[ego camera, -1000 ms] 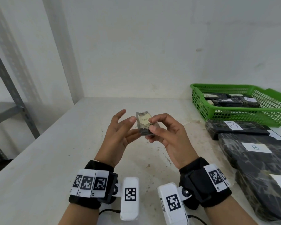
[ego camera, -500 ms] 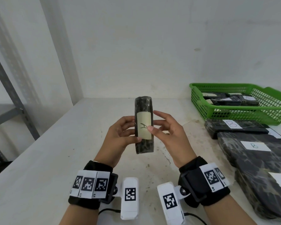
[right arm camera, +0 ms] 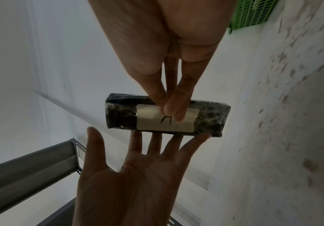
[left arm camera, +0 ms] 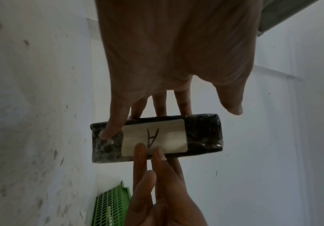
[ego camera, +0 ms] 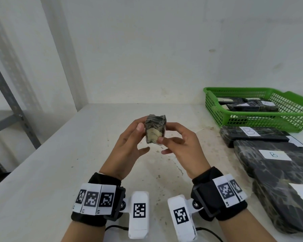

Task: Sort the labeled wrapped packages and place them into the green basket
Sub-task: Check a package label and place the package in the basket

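Behind right hand (ego camera: pixel 180 145) fingers, package (ego camera: pixel 154 131) label half-hidden.

We hold both hands raised before us. Our left hand (ego camera: pixel 128 145) spreads straight fingers. Our right hand (ego camera: pixel 180 145) pinches with thumb and fingertips.
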Demonstrator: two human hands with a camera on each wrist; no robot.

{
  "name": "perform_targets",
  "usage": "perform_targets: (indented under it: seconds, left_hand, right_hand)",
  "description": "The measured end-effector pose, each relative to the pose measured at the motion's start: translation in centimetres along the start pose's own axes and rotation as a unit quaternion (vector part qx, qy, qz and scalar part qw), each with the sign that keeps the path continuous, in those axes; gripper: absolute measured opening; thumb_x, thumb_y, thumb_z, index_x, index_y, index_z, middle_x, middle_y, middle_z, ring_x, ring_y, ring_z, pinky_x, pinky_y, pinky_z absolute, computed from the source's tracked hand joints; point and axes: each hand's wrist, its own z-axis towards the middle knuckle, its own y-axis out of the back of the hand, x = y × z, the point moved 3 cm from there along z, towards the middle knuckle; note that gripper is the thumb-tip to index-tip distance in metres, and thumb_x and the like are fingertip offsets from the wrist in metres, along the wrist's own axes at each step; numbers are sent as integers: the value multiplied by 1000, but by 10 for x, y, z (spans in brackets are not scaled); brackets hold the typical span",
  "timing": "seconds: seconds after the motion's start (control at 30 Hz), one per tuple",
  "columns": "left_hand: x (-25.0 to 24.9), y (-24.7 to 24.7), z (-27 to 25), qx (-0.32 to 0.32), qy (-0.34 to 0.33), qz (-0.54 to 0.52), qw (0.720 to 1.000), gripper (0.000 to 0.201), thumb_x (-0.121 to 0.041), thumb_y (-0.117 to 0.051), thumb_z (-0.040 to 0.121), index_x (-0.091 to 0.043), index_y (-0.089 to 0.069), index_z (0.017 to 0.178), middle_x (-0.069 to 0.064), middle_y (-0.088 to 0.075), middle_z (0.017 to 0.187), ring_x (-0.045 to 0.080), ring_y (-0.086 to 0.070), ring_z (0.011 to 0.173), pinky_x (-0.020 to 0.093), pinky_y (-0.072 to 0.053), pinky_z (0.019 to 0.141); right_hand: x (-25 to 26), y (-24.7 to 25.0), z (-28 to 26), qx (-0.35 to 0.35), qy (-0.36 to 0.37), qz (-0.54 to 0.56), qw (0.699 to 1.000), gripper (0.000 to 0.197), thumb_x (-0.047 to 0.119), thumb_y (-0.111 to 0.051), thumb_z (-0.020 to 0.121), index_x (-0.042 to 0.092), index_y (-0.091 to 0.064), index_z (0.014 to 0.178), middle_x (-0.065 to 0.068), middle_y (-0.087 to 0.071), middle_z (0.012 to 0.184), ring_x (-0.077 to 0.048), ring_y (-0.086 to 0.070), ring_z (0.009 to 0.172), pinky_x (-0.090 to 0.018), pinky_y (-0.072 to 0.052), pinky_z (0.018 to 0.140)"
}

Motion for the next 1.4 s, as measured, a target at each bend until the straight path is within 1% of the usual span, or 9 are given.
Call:
perform_targets:
  seconds: [0.23,0.37,0.47,0.57,0.87,1.03,1.13,1.27,1.4]
  left_hand:
    - [3,2,1,-27,-32,-73,996,34,-43,-62,81,-15,-64,101,6,-67,118,30,-62,117,41,-55,94]
    - [3,3,1,-41,-56,-63,996,29,-36,-67,78,-12,-65,95,4,-72,106,19,-67,105,29,-53,89]
    - [2,2,0,-44,-65,-50,996,26,-33,-69,77,-13,-67,94,4,-74,102,18,-68,102,30,-54,91]
    - [3,1,0,-30,-62,-47,997,27,-30,-70,76,-11,-69,96,7,-73,102,22,-67,105,35,-53,97]
    - [6,1,0,-60,-47,-43,996,39,-32,-72,73,-1,-68,95,28,-67,110,30,-66,105,40,-53,98]
    - [6,-1,-1,-38,-47,-52,997,26,-32,-70,75,-11,-74,89,20,-67,103,26,-65,109,35,-53,95]
    - [7,0,-1,-37,-43,-45,997,32,-32,-70,76,-4,-71,91,27,-64,104,27,-66,102,34,-55,92]
    - [8,3,0,-41,-36,-37,998,28,-31,-71,74,-6,-72,85,17,-70,96,28,-68,100,34,-56,91]
    - [7,4,1,-49,-37,-61,996,38,-29,-71,75,4,-67,93,24,-69,101,43,-65,107,37,-55,93]
  right_hand:
    - [-2,-3,0,21,-16,32,999,31,-4,-61,90,15,-66,114,-9,-69,116,-24,-74,85,-27,-58,66]
    - [4,-6,0,66,-29,130,989,32,6,-54,90,12,-66,119,-11,-70,116,-26,-71,98,-32,-57,83]
    - [7,-8,-1,66,-20,176,982,35,26,-56,88,9,-67,117,-9,-72,112,-22,-69,101,-30,-54,88]
    - [5,-8,0,17,18,138,990,30,31,-69,87,7,-72,106,-12,-73,108,-23,-70,101,-37,-53,93]
    - [5,-7,-1,21,17,165,986,32,33,-62,82,5,-73,90,-10,-74,94,-21,-70,94,-29,-54,84]
    - [3,-6,-1,-7,22,134,991,36,32,-70,76,-1,-71,90,-14,-74,95,-26,-72,95,-36,-55,88]
    - [0,-6,0,-20,15,127,992,36,33,-69,75,-1,-72,88,-13,-74,90,-23,-72,87,-31,-56,82]
    - [1,-5,0,-5,2,122,993,41,38,-67,77,0,-72,90,-14,-73,92,-22,-71,89,-29,-55,82]
    - [-1,-6,0,-17,4,114,993,40,33,-74,74,-1,-71,95,-11,-73,95,-19,-71,88,-33,-55,87]
